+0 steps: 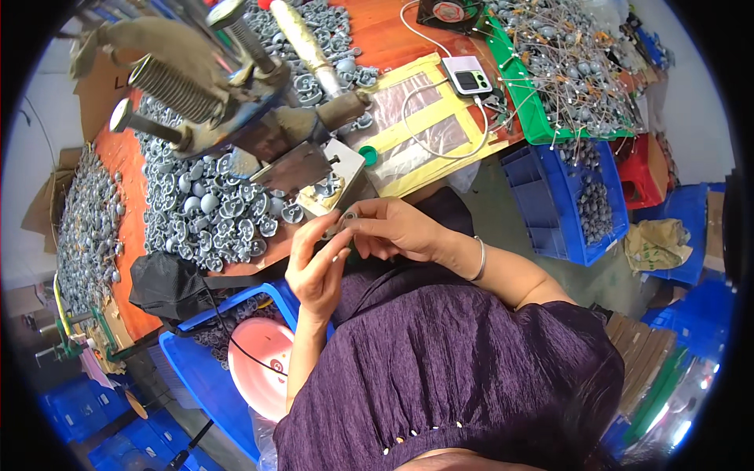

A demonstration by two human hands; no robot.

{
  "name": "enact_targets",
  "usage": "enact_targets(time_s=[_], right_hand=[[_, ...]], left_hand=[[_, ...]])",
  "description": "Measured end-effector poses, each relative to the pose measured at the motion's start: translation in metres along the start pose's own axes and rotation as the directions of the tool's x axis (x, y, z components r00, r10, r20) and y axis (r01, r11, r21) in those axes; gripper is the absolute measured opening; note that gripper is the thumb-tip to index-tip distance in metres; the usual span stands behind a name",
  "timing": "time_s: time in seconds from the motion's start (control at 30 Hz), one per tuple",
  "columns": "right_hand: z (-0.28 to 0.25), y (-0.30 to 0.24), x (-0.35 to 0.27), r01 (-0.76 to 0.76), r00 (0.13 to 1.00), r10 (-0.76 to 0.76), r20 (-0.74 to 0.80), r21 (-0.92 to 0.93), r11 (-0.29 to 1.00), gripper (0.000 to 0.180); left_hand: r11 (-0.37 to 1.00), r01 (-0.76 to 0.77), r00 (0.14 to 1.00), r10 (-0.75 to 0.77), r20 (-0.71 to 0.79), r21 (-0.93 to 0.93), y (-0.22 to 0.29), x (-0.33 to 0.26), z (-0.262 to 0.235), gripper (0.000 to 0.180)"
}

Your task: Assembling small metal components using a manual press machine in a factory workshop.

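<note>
Orange workbench (393,35) heaped with grey metal castings (208,208), hand press (228,86) above, left hand (316,267) and right hand (393,229) together pinching one small casting (343,224).

Both hands meet in the middle, near the body. The left hand (316,267) is raised with the palm to the right and the fingers bent. The right hand (390,228) reaches in from the right, its fingertips pinched together against the left fingertips.

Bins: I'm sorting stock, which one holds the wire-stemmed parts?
The green bin on the table's far right; the blue bin below holds loose grey pieces.
</note>
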State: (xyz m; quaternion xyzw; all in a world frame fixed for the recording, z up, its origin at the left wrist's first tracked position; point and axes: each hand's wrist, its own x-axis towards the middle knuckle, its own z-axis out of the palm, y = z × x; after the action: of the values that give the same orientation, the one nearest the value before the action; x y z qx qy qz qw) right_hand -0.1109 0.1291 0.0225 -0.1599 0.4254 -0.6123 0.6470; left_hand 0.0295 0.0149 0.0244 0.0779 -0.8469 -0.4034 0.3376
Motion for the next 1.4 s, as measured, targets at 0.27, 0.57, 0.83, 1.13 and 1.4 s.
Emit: enact_targets(time_s=[0.27,0.57,0.83,1.13,1.4], right_hand=[[-0.026,0.008,0.021,0.399,0.881,-0.463,-0.099,-0.373,0.838,0.007],[-0.002,-0.002,0.023,0.318,0.945,-0.327,0.008,-0.255,0.913,0.012],[-0.007,0.007,0.043,0.332,0.691,-0.722,0.019,-0.896,0.294,0.011],[-0.003,-0.006,0.036,0.143,0.743,-0.666,0.06,-0.987,0.07,0.008],[-0.04,-0.131,0.079,0.513,0.705,-0.703,-0.095,-0.617,0.598,0.024]], left_hand=[[0.951,0.307,0.749,-0.26,-0.609,-0.03,-0.022,-0.006,-0.022,0.023],[0.957,0.199,0.98,-0.188,-0.072,0.212,0.003,-0.001,0.002,0.027],[0.921,0.351,0.928,-0.319,-0.191,0.17,-0.025,0.018,0.007,0.024],[0.928,0.346,0.937,-0.335,-0.097,0.136,-0.038,0.029,0.0,0.026],[0.916,0.313,0.947,-0.279,-0.161,0.253,-0.031,0.025,0.009,0.023]])
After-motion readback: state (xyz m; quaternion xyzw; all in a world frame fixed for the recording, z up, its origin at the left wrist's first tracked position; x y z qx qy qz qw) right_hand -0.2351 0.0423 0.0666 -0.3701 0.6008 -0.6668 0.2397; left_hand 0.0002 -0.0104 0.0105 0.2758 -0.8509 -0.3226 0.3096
